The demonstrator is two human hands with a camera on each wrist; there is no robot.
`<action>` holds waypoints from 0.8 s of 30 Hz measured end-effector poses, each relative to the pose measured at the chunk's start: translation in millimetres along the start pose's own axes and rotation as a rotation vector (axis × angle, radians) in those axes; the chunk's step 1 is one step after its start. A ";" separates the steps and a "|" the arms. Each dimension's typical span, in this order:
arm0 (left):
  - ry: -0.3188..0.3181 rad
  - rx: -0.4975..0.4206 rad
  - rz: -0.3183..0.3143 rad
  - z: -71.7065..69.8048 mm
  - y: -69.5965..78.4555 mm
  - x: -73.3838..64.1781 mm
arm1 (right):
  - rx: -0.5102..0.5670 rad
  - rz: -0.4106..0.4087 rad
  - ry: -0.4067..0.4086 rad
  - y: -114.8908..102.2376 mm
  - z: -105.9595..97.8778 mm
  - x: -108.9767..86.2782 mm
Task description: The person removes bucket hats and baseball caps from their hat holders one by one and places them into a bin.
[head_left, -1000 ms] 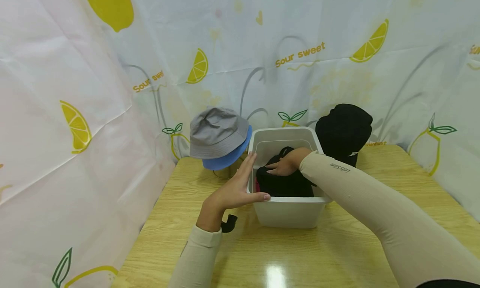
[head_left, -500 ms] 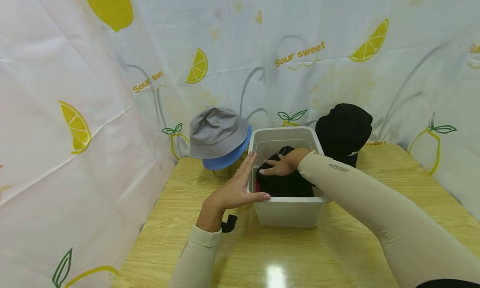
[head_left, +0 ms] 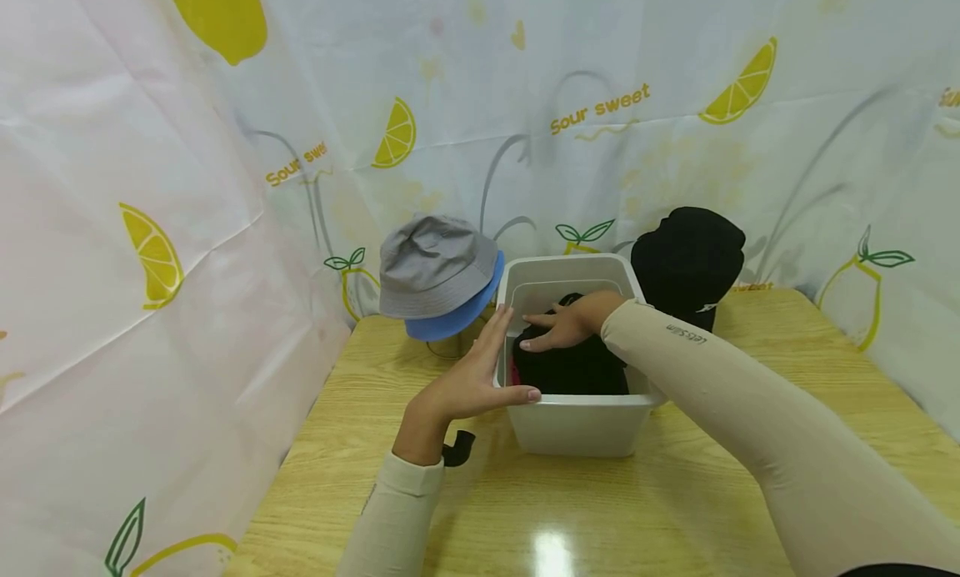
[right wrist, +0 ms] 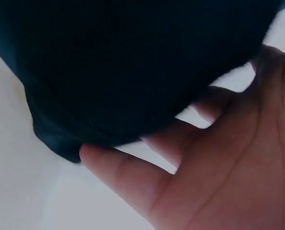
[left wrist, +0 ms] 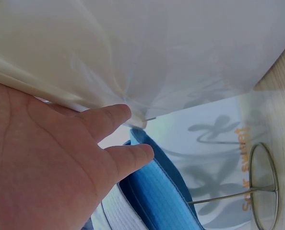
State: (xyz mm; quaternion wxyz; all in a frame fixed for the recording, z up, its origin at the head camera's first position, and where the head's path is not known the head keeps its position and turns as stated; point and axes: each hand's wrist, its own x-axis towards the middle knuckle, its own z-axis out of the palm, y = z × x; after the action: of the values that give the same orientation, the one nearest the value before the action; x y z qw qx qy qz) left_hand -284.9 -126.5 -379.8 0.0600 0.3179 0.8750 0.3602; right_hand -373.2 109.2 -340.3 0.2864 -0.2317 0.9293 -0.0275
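A pale grey plastic bin (head_left: 577,431) stands mid-table, holding a soft black hat (head_left: 573,373) and a sliver of pink-red cloth (head_left: 515,372). My left hand (head_left: 468,381) rests along the bin's left side, thumb on the front rim and fingers straight. In the left wrist view, its fingers lie against the bin's outer wall (left wrist: 147,52). My right hand (head_left: 570,325) reaches inside the bin with spread fingers over the black hat. The right wrist view has the fingertips at the edge of dark fabric (right wrist: 113,72), partly hidden by it.
A grey bucket hat (head_left: 435,264) over a blue bucket hat (head_left: 450,320) sits on a wire stand (left wrist: 265,191) left of the bin. Black hats (head_left: 686,260) are piled at the back right. A curved black piece (head_left: 459,449) shows beside my left wrist.
My right hand has shifted slightly within the bin, its fingers spreading and lifting a little over the black hat. The left hand keeps its place on the rim.
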 end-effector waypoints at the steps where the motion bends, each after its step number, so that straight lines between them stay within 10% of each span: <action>1: 0.000 -0.001 -0.003 0.2 -0.2 0.1 | -0.001 -0.005 0.005 -0.2 -1.6 -1.3; 24: 0.007 0.000 0.004 0.7 -0.5 0.7 | 0.046 -0.150 0.290 28.4 -43.0 -39.1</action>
State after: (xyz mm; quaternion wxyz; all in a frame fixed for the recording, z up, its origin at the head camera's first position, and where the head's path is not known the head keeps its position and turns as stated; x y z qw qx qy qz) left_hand -285.4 -126.0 -380.5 0.0562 0.3184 0.8746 0.3613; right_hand -379.9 148.5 -289.4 0.1517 -0.2873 0.9401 -0.1033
